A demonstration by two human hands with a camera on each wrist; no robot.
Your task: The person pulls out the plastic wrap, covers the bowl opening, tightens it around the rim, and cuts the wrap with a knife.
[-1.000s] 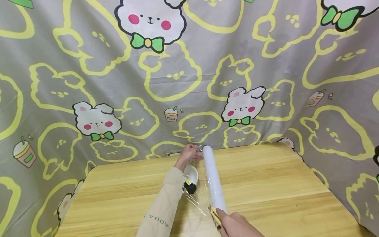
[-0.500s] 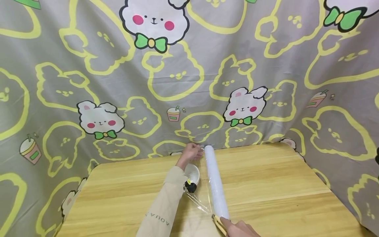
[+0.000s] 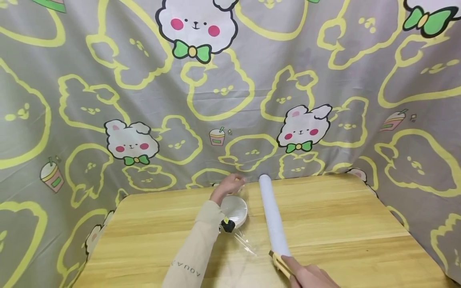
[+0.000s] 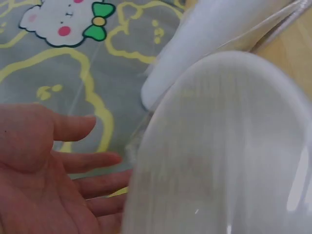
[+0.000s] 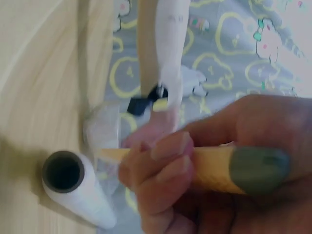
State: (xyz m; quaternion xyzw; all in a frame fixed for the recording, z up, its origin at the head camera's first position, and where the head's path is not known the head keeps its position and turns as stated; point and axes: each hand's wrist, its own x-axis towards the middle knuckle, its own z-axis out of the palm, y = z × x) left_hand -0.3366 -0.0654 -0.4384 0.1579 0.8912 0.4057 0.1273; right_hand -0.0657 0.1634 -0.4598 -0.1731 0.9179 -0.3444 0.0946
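Observation:
Clear plastic wrap covers a white bowl point(image 3: 240, 206), which sits beside my left wrist. Stretched film wrinkles show across the bowl top point(image 4: 214, 146) in the left wrist view. My left hand point(image 3: 230, 185) is at the bowl's far side, its fingers point(image 4: 100, 161) extended and spread, the fingertips partly hidden by the bowl. A white roll of plastic wrap point(image 3: 274, 218) lies lengthwise to the bowl's right. At the roll's near end my right hand point(image 3: 310, 276) grips a yellow utility knife point(image 3: 282, 265) with a dark tip. The knife's grey butt point(image 5: 261, 168) shows in the right wrist view.
Loose clear film point(image 3: 248, 246) lies on the wooden table point(image 3: 345, 216) between bowl and roll. A patterned cloth point(image 3: 230, 108) hangs behind and at both sides of the table. A black wrist camera point(image 3: 227, 226) sits at my left wrist, near the bowl.
The gap between the roll and my left hand has widened. My left hand shifted left, uncovering more of the bowl. The knife and right hand moved a little right, along with the view.

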